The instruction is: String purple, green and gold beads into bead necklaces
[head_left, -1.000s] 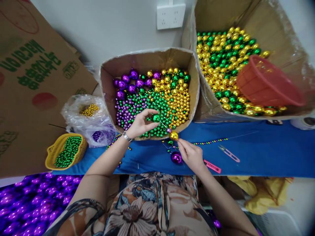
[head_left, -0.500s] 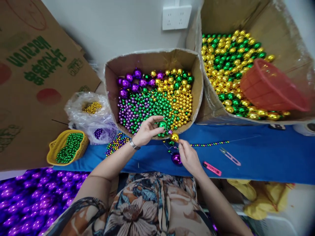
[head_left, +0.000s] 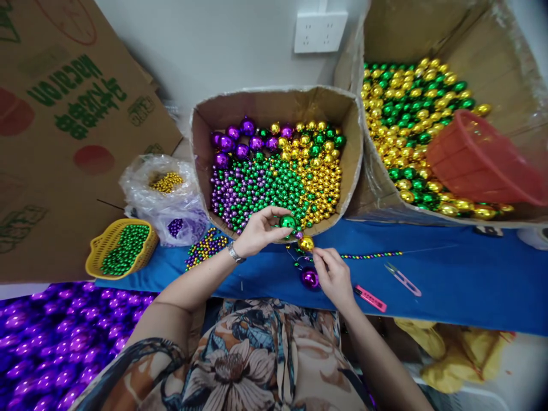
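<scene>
My left hand (head_left: 259, 233) is closed around a large shiny green bead (head_left: 286, 221), held between thumb and fingertips over the front edge of the middle carton. Just right of it hang a small purple bead (head_left: 299, 234) and a large gold bead (head_left: 305, 244). The fingers of my right hand (head_left: 334, 275) are pinched together beside the gold bead; whatever thin thing they grip is too small to make out. A large purple bead (head_left: 310, 278) on a thin cord, with a few small beads, lies by my right hand on the blue cloth (head_left: 265, 279).
The middle carton (head_left: 351, 165) holds green, purple and gold beads. To its right, a larger carton (head_left: 385, 208) contains beads and a red basket (head_left: 479, 162). A yellow basket (head_left: 148, 251) stands left. Thread snips (head_left: 405, 281), a pink cutter (head_left: 370, 298) and a beaded strand (head_left: 372, 254) lie right.
The whole scene has shifted slightly rightward in view. My left fingers stay on the green bead, and my right hand keeps its pinch beside the gold one.
</scene>
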Demonstrator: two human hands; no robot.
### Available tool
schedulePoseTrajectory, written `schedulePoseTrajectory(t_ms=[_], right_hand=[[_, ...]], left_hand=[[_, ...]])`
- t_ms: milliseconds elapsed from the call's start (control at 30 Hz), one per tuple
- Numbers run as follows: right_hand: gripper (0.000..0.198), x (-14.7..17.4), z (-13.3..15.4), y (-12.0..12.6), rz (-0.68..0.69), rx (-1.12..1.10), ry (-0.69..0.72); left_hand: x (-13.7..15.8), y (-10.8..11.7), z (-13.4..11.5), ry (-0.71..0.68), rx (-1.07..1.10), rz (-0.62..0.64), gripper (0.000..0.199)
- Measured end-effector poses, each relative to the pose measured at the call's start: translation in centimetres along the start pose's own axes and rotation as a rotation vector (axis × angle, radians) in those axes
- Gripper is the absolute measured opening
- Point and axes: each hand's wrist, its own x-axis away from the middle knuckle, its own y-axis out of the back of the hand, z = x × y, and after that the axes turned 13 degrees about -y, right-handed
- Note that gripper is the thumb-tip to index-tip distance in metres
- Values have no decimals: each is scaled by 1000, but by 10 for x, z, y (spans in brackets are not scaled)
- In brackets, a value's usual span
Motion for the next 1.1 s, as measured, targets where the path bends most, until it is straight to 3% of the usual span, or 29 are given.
schedulePoseTrajectory(t_ms=[133,233,567,833,1000,1100], right_hand=[[23,2,0,-1,13,-19,-5],[23,4,-1,-2,9,-28,-25],[18,7,-1,-6,-134,42,20],[16,8,-5,-6,24,-113,-120],[30,11,-10,-20,266,-480,-335],[41,12,-11,-23,309,-622,-368]], left_hand=[[1,1,1,51,22,19,39],[1,2,1,12,-50,16,39],[6,-2,-3,35,-35,65,42],[9,-5,-2,95,58,85,44],[7,-6,-1,49,-57,75,41],[1,-5,0,50,-49,154,42]])
